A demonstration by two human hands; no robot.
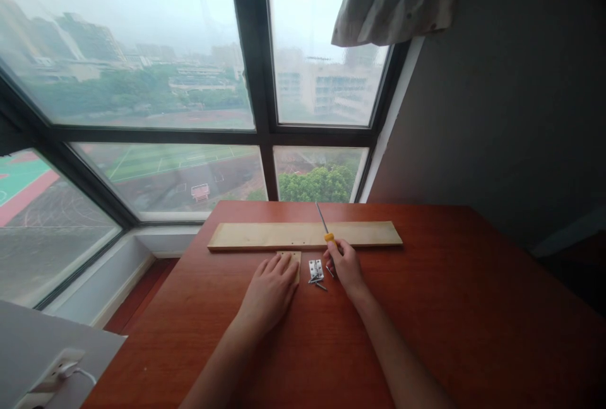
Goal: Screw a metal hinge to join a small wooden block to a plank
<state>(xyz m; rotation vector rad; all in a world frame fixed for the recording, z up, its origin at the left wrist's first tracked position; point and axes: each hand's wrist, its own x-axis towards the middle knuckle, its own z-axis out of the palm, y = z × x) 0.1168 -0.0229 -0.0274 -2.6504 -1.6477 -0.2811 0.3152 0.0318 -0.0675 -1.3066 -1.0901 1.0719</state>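
Right fingers gripping screwdriver, left fingers open on small board, hinge between

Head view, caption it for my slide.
Left hand on a small wooden piece, right hand holding a yellow-handled screwdriver, hinge and screws between them.

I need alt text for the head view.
Right hand holds a screwdriver; left hand rests on a small wooden board. Between them lie a metal hinge and screws; a long wooden plank lies beyond, on a reddish table.
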